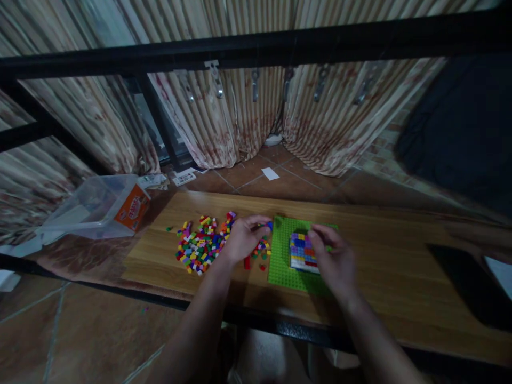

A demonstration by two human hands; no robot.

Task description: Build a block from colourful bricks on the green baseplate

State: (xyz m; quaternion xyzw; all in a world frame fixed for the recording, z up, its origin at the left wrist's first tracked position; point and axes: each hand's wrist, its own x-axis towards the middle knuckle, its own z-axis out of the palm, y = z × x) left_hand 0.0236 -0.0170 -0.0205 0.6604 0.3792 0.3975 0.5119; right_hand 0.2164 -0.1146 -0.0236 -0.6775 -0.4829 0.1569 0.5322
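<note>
Grip of left hand [242,239] pinched on a small blue plastic brick [270,225], just beside the left edge of a green studded plastic baseplate [280,272]. On that baseplate, a multicoloured rectangular block of stacked plastic bricks [301,252]; right hand [336,261] at its right side, any hold impossible to tell. Farther left on the brown wooden counter [380,256], a loose heap of multicoloured plastic bricks [202,245].

Table [384,256] with bricks [204,244], baseplate [280,266], seemingly dark slab [466,282].

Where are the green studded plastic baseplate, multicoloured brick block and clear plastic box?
Green studded plastic baseplate [280,253]: head view, bare left strip.
Multicoloured brick block [301,251]: head view, upper face.
Clear plastic box [132,209]: head view, orange wall label.
</note>
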